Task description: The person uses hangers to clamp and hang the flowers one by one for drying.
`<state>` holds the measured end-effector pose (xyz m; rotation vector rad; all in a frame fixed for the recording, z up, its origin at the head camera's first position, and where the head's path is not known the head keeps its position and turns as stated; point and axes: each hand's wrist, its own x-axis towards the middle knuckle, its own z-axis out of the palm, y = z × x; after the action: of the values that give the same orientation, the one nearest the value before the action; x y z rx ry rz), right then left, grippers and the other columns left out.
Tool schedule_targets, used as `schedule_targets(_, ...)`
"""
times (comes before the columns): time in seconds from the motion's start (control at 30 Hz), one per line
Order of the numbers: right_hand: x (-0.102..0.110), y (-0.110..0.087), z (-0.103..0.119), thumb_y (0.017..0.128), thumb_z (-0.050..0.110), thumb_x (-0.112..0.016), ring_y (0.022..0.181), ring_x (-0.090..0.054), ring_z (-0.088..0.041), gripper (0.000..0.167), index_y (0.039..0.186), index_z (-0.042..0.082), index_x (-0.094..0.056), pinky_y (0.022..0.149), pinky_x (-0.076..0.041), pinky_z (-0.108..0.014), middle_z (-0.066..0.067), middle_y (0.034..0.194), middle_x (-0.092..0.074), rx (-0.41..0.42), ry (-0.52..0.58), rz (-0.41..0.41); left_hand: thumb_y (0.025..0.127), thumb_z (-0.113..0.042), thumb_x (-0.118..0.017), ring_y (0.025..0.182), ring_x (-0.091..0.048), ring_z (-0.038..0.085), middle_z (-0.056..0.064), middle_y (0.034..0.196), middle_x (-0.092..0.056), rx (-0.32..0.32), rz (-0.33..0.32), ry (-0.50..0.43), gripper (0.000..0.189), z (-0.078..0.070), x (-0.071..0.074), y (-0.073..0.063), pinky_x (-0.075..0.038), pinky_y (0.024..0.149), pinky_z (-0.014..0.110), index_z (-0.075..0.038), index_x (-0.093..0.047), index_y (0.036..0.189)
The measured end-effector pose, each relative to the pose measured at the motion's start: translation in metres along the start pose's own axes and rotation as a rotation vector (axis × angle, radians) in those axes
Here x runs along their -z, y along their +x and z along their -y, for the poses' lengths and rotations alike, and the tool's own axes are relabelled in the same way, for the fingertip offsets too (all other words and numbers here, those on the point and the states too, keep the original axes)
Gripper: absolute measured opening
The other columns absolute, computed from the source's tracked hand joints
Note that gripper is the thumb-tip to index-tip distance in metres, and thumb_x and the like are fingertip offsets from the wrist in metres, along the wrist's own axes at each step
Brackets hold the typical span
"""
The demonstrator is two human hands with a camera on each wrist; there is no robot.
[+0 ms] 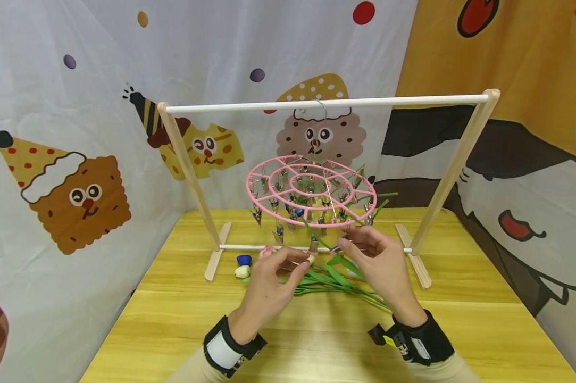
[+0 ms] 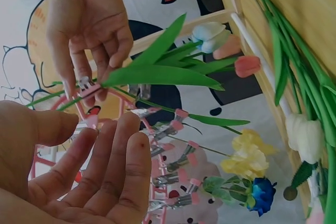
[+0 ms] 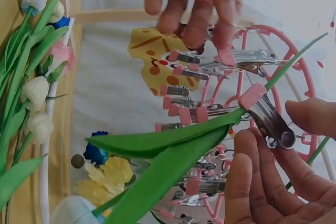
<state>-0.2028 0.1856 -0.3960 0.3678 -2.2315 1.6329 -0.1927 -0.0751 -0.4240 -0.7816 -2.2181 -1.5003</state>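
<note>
My right hand (image 1: 378, 260) holds a metal clip (image 3: 269, 119) with pink tips between thumb and fingers. A green flower stem with long leaves (image 3: 173, 150) passes through that clip's jaws. My left hand (image 1: 273, 287) is just to the left, its fingers loosely bent. Its fingertips touch or nearly touch the pink tip of another clip (image 3: 226, 56). Both clips hang from a round pink hanger (image 1: 311, 223). In the left wrist view, yellow flowers (image 2: 247, 153), a blue rose (image 2: 261, 196), a pale blue tulip (image 2: 210, 36) and a pink tulip (image 2: 248, 66) hang upside down.
A wooden stand with a white bar (image 1: 249, 106) carries the hanger over the wooden table (image 1: 316, 340). Green-stemmed flowers (image 1: 335, 284) lie beneath it, with a blue flower head (image 1: 243, 260) and a white one (image 1: 242, 272) at their left. A printed cloth (image 1: 211, 48) hangs behind.
</note>
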Motion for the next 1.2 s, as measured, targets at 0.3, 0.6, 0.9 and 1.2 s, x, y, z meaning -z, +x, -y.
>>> schedule_targets(0.3,0.008,0.004,0.0,0.11,0.016,-0.085,0.097,-0.081,-0.003,0.026,0.135,0.01,-0.084,0.09,-0.067,-0.017,0.003,0.109,-0.087,0.015,-0.002,-0.025,0.113,-0.014,-0.079,0.096,-0.085,0.017,0.002,0.114,-0.088,0.041,0.025,0.079,0.013,0.01,0.006,-0.004,-0.073,0.084,0.028,-0.015,-0.084,0.125)
schedule_targets(0.6,0.02,0.008,-0.003,0.11,0.02,-0.085,0.098,-0.08,-0.001,0.028,0.138,0.012,-0.084,0.091,-0.064,-0.014,-0.002,0.111,-0.086,0.006,-0.051,-0.028,0.112,-0.013,-0.081,0.092,-0.083,0.014,-0.001,0.106,-0.086,0.124,0.085,0.163,0.011,0.03,0.007,-0.007,-0.071,0.082,0.025,-0.015,-0.084,0.122)
schedule_targets(0.9,0.027,0.014,-0.008,0.109,0.019,-0.086,0.098,-0.081,-0.002,0.029,0.137,0.011,-0.084,0.087,-0.065,-0.015,0.001,0.11,-0.087,-0.001,-0.038,-0.041,0.112,-0.014,-0.079,0.094,-0.082,0.015,-0.001,0.107,-0.087,0.165,0.152,0.26,0.012,0.046,0.004,-0.009,-0.074,0.083,0.039,-0.01,-0.085,0.122)
schedule_targets(1.2,0.037,0.021,-0.014,0.11,0.016,-0.085,0.092,-0.081,-0.004,0.028,0.137,0.009,-0.083,0.084,-0.065,-0.016,0.017,0.105,-0.085,-0.006,-0.035,-0.052,0.112,-0.014,-0.081,0.096,-0.084,0.018,0.003,0.109,-0.089,0.134,0.197,0.311,0.012,0.056,-0.001,-0.007,-0.074,0.086,0.043,-0.011,-0.085,0.122)
